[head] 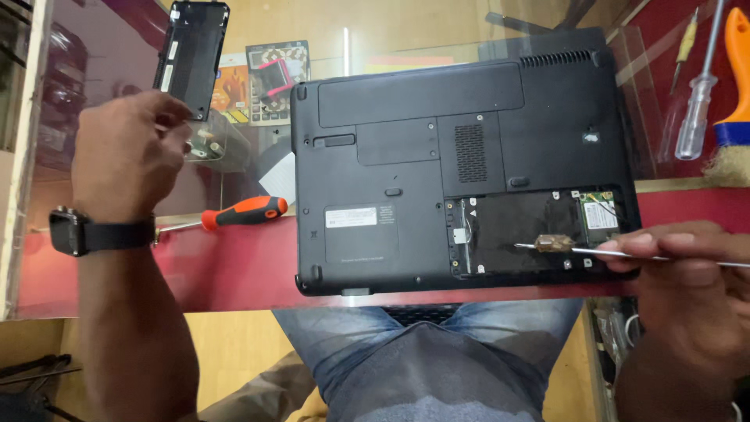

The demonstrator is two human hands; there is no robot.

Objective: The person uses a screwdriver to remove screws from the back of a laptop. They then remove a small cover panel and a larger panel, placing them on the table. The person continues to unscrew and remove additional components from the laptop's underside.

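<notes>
The left forearm rises from the lower left edge, bare, with a dark watch strapped at the wrist. The left hand [129,152] shows its back to the camera, fingers curled forward and closed in a pinch; what the fingertips meet is hidden behind the knuckles. The right hand [687,273] enters from the lower right corner, back of the hand up, wrist bent inward. Its thumb and forefinger press together in a tight grip on a thin rod, the remaining fingers folded beneath the palm.
</notes>
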